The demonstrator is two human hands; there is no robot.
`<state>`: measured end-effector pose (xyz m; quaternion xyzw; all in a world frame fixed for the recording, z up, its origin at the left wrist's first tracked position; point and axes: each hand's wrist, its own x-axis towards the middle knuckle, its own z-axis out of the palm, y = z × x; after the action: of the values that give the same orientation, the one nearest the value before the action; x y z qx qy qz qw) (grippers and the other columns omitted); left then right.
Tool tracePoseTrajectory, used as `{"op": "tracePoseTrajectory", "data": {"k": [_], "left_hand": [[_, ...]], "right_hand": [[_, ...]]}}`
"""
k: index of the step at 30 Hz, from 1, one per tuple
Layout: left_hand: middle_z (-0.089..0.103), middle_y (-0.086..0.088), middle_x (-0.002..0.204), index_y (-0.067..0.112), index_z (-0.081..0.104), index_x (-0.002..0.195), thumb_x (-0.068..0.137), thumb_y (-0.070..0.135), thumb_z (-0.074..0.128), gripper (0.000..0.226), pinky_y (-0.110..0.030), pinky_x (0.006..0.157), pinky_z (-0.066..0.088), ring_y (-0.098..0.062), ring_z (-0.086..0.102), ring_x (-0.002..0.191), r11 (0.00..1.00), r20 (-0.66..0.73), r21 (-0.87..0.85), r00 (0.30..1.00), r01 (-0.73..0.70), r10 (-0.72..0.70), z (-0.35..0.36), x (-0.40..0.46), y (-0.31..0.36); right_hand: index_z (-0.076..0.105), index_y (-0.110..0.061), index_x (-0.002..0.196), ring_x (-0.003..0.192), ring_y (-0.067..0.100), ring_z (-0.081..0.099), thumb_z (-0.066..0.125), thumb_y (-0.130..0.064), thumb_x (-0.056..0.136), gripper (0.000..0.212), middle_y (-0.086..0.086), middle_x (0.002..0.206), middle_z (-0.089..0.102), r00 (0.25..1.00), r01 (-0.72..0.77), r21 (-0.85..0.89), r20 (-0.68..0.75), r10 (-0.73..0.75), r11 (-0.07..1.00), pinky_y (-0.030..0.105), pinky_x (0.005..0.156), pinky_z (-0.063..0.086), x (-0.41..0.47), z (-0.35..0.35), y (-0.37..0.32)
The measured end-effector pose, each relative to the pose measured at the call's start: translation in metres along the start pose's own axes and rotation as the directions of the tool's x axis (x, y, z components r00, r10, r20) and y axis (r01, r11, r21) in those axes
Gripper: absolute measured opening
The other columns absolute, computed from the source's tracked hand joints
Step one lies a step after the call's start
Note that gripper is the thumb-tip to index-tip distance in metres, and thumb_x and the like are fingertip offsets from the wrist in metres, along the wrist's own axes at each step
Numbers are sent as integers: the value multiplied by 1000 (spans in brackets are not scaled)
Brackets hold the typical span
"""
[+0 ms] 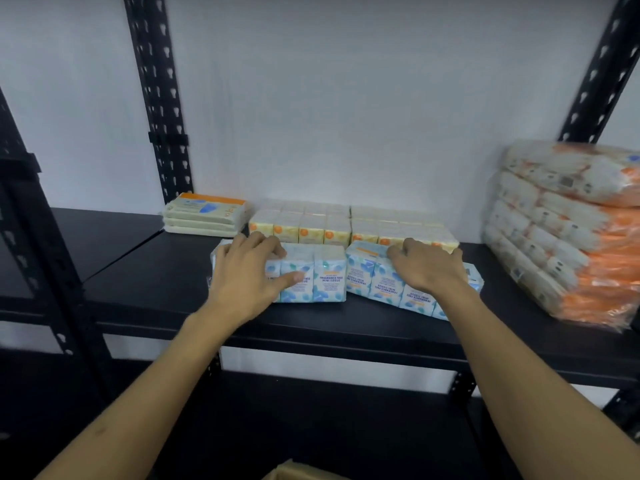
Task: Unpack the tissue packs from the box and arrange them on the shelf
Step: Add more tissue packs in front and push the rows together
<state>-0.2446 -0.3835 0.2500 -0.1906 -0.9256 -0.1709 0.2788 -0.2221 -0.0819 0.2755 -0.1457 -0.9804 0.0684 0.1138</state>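
Observation:
Two blue-and-white mini tissue multipacks lie on the black shelf (156,282). My left hand (246,271) grips the left blue pack (322,275), fingers over its top, thumb on its front. My right hand (426,268) holds the right blue pack (374,275), which sits skewed, its print upside down. Behind them stands a row of orange-and-yellow tissue packs (311,226) against the wall. A corner of the cardboard box (294,471) shows at the bottom edge.
A flat stack of cream tissue packs (204,214) sits at the back left. A tall pile of orange-and-white bundles (568,230) fills the shelf's right end. Black perforated uprights (159,98) frame the shelf; a lower shelf (311,410) lies beneath.

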Motion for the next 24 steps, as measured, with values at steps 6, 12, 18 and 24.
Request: {"op": "tracePoseTrajectory", "data": {"k": [6,12,18,24], "left_hand": [[64,-12,117,20,59,93,101,64,19,60,-52,101,36,-36,48,128,996,186,66,979,67,-78,-18,47,16],[70,-3,93,21,63,87,103,60,12,65,-47,98,39,-27,63,97,986,200,156,975,68,-98,9,37,23],[70,0,96,18,67,99,102,65,26,62,-43,95,35,-24,60,99,978,-92,207,996,-1,20,16,14,18],[63,3,104,21,65,108,98,64,43,49,-38,100,31,-20,54,102,992,-272,109,958,-64,92,23,1,9]], "right_hand": [[54,-18,124,112,30,57,13,-55,97,60,3,100,61,1000,-3,26,-18,3,1000,59,113,18,0,-1,-1],[53,-19,118,106,27,56,14,-55,98,57,0,96,59,999,6,38,-33,-4,999,58,112,19,1,1,1],[52,-22,106,95,26,53,16,-56,98,49,2,95,62,997,37,52,-62,-34,998,55,110,25,-1,-1,4],[54,-21,108,92,25,52,19,-55,99,50,2,95,63,996,64,25,-67,-62,998,53,109,26,-8,-3,4]]}}
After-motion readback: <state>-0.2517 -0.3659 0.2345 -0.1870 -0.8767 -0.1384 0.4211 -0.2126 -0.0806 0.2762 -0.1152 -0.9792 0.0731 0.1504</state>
